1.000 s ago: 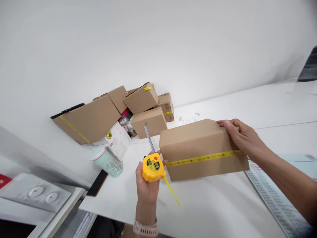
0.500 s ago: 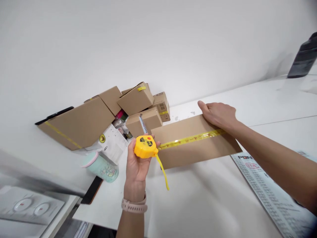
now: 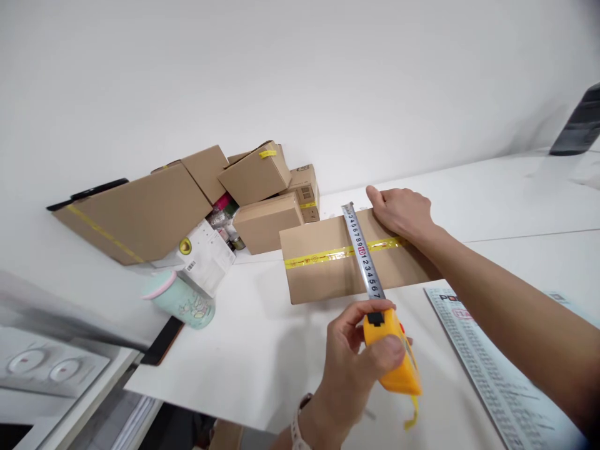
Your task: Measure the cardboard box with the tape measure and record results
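Observation:
My left hand (image 3: 351, 362) is closed around a yellow tape measure (image 3: 391, 353), whose yellow strap dangles below. Its silver blade (image 3: 364, 259) sticks out away from me, crossing over a cardboard box (image 3: 319, 278) from the near edge to just past the far edge. Yellow printed packing tape (image 3: 319, 256) runs along the top of this box. My right hand (image 3: 403, 212) grips the box's far right part, thumb pointing up and fingers hidden behind the edge.
Several cardboard boxes (image 3: 267, 225) are stacked at the wall on the left. Before them stand a white carton (image 3: 204, 256) and a mint tumbler (image 3: 182, 300). A printed sheet or pad (image 3: 497, 362) lies at the right; a dark bottle (image 3: 576, 125) stands far right.
My left hand has moved right and turned, so the blade now lies across the box instead of pointing toward the stacked boxes. My right hand keeps its hold on the box.

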Tool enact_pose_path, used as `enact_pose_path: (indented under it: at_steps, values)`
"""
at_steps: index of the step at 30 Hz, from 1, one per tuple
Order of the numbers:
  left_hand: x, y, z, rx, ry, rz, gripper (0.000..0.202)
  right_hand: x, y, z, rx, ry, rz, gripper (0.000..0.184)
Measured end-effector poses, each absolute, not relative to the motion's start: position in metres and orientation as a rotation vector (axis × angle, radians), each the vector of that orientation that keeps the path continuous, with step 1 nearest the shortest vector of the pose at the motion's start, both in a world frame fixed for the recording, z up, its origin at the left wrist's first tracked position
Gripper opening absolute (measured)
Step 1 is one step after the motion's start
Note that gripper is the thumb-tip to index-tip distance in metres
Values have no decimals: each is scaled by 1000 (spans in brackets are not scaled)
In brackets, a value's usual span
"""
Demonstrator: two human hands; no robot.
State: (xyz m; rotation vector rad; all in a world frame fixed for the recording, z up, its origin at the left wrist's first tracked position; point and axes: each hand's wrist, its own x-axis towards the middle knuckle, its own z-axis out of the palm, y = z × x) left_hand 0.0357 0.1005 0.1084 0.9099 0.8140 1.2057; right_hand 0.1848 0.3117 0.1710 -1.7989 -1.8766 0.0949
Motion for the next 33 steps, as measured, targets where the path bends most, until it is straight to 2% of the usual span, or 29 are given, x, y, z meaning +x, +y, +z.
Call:
enact_pose_path:
  at_steps: [4,14,23,33]
  values:
    - [41,100,97,878,868,1229,58,183,309,176,-1856,-1917,133,84]
    - [45,103,94,876,836,1220,57,191,319,184,-1811,-2140,186,92]
    - [46,112,75,911,934,1209,64,191,326,186,-1850,-2226,149,90]
    - [34,113,70,944,816,1181,61,190,323,183,-1864,-2147,143,87]
